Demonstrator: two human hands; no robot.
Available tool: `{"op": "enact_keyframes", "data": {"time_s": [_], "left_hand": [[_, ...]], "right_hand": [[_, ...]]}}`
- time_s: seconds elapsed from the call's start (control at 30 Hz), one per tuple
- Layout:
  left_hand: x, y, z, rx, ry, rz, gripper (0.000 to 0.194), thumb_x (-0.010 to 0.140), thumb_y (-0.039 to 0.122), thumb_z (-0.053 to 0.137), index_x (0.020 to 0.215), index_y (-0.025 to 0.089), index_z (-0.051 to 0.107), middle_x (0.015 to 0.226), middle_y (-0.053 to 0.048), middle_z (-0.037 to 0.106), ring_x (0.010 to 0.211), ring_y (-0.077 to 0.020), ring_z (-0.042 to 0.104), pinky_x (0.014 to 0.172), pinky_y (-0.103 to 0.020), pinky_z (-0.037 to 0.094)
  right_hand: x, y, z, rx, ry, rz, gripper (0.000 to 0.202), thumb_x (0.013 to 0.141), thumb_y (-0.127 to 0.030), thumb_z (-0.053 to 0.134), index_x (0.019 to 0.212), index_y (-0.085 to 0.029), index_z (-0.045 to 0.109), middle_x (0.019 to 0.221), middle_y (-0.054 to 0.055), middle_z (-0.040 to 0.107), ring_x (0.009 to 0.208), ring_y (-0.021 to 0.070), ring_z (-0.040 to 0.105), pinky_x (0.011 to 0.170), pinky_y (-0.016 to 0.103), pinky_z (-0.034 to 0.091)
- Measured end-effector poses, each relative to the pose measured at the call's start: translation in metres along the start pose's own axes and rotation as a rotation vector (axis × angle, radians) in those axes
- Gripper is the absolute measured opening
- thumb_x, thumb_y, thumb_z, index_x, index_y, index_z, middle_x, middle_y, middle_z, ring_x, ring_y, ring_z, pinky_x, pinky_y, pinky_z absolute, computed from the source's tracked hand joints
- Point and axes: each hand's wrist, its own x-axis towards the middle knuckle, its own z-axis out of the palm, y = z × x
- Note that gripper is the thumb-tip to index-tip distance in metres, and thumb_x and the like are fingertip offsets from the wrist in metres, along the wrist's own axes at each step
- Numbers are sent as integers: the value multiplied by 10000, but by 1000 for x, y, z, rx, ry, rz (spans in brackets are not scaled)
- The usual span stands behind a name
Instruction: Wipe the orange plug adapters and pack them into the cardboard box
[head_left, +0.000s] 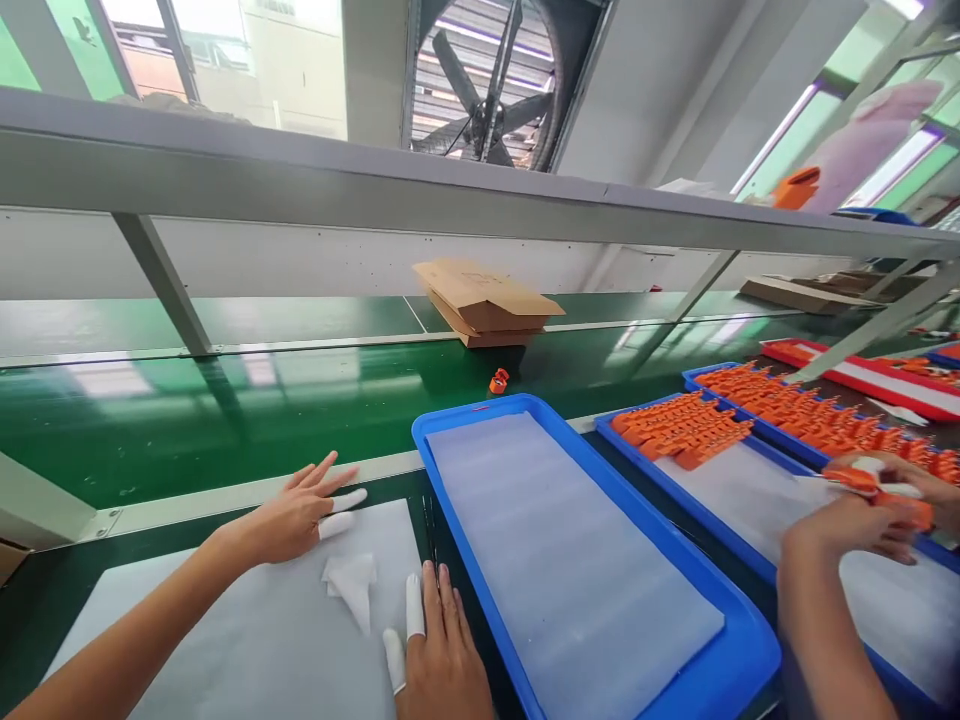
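White and thin, the paper sheet (300,640) lies on the surface (45,605), left of the central blue tray (731,655), with a crumpled tissue (351,580) on top. Both look light and limp; the tissue would likely tear easily, so pinch its folds, and lift the sheet by its corner nearest the tray. Of the hands, the left (300,515) is spread, seemingly holding nothing; the right (442,650) lies flat, fingers extended, ungripping, beside the tray.
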Motion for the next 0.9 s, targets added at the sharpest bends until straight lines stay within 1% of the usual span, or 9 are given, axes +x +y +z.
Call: {"op": "enact_keyframes", "data": {"time_s": [0.1, 0.2, 0.27, 0.37, 0.5, 0.57, 0.67, 0.77, 0.9], "left_hand": [[-23, -11, 4, 62, 77, -250, 286, 823, 82, 446, 888, 171, 710, 1709, 10, 104, 1561, -357, -97, 1232, -640, 111], [-34, -5, -1, 29, 50, -129, 261, 851, 74, 435, 769, 182, 658, 1711, 82, 11, 1573, -299, -80, 1259, -521, 173], [-35, 2, -3, 35, 17, -53, 270, 875, 78, 439, 759, 192, 655, 1710, 95, 68, 1580, -281, -33, 1265, -500, 169], [-33, 6, -3, 125, 66, -213, 202, 855, 90, 501, 793, 173, 675, 1708, 9, 153, 1573, -360, -5, 1235, -605, 160], [-32, -1, 0, 78, 22, -99, 227, 845, 86, 485, 754, 186, 669, 1712, 50, 124, 1581, -302, -8, 1238, -520, 231], [-34, -5, -1, 78, 24, -141, 231, 851, 99, 481, 803, 186, 690, 1703, 18, 179, 1579, -314, 5, 1243, -551, 197], [-38, -9, -5, 111, 102, -286, 203, 841, 107, 495, 808, 164, 686, 1709, -18, 147, 1570, -364, -23, 1226, -605, 184], [-41, -7, -6, 57, 70, -142, 260, 867, 116, 463, 764, 193, 688, 1708, 69, 130, 1582, -291, -11, 1255, -507, 191], [-39, -5, -3, 76, 57, -314, 282, 890, 181, 479, 1019, 170, 730, 1668, -80, 298, 1572, -364, 44, 1220, -633, 176]], "right_hand": [[0, 20, -5, 47, 22, -6, 595, 949, -566, 347, 967, -199, 815, 1307, 74, 695, 1372, 431, 472, 1040, 577, 396], [0, 37, -9, 70, 39, 18, 438, 877, -527, 432, 959, -322, 810, 1330, 24, 680, 1441, 402, 388, 1031, 563, 409], [1, 43, -13, 71, 44, 45, 417, 826, -511, 454, 1005, -358, 798, 1387, 2, 640, 1466, 387, 351, 1059, 563, 395], [3, 46, -17, 47, 42, 99, 501, 780, -553, 433, 1099, -371, 774, 1461, -27, 578, 1454, 424, 349, 1075, 572, 368], [1, 47, -21, -47, 23, 171, 526, 858, -646, 564, 1300, -378, 661, 1483, 68, 567, 1417, 412, 434, 1104, 593, 405], [-1, 50, -23, -99, 21, 162, 512, 964, -567, 554, 1362, -247, 598, 1465, 96, 557, 1342, 371, 504, 1082, 594, 441], [-5, 59, -30, -179, 45, 96, 365, 1030, -407, 541, 1296, -165, 609, 1386, 88, 585, 1232, 295, 577, 1018, 517, 503], [-6, 72, -44, -258, 102, 6, 322, 1011, -473, 552, 1076, -202, 714, 1282, 65, 691, 1174, 270, 646, 1011, 499, 510], [-7, 87, -64, -331, 195, -79, 755, 1017, -436, 129, 689, -113, 727, 1100, 131, 768, 1173, 308, 665, 979, 648, 412]]}}
